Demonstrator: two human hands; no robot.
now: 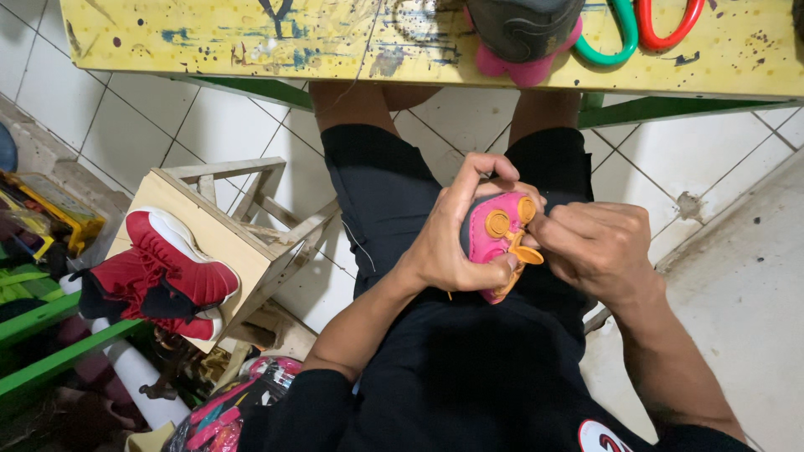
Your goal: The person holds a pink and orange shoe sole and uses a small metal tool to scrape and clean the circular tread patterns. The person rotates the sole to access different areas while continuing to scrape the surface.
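One small pink shoe (494, 243) sits over the person's lap, below the yellow table (209, 38), sole up, its long axis running from upper right to lower left. The left hand (448, 234) wraps closed around it. The right hand (599, 247) pinches one orange piece (526, 254) on the sole. One red shoe (172, 268) rests on one wooden stool (243, 226) to the left. Two scissor handles (636, 29), green and red, lie on the table.

Ahead: yellow workbench (251, 42) edge is blocking forward reach.
Left: wooden stool (219, 236) carrying red sneakers (163, 272) is obstructing.
Right: tiled floor (737, 276) is lying open.
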